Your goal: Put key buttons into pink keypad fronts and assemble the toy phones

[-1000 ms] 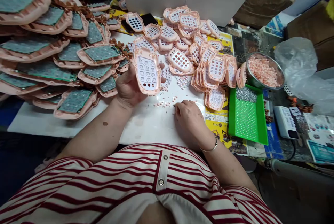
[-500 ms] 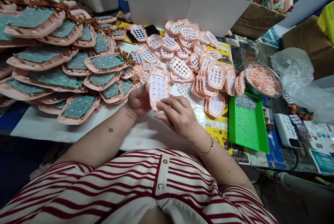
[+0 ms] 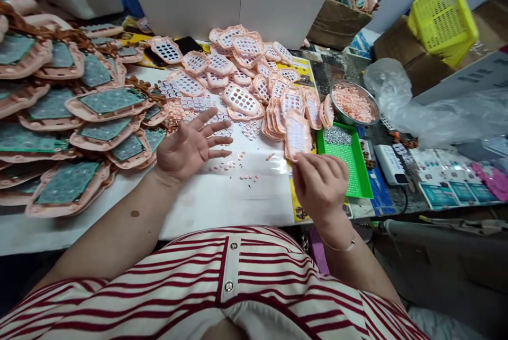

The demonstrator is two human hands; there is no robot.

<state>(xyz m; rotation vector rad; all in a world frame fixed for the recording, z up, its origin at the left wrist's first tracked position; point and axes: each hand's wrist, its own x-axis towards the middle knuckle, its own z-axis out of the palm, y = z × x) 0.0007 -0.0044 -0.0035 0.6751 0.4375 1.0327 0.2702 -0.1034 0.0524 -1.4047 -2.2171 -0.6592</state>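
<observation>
With our right hand (image 3: pixel 323 184) we pinch the near end of a pink shell (image 3: pixel 297 134), left of the green tray (image 3: pixel 359 181) and near the stacked shells (image 3: pixel 273 120); whether these touch, we cannot tell. Our left hand (image 3: pixel 188 147), fingers spread apart, is over the white sheet (image 3: pixel 234 213).

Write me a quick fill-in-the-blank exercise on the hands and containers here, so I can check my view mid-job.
1. The right hand holds a pink cover, while the left hand holds ____.
2. The tray with silver bits in it is coloured ____.
3. The metal bowl holds small pieces coloured ____.
4. The plastic basket at the upper right is coloured ____.

Missing words: nothing; green; pink; yellow.
</observation>
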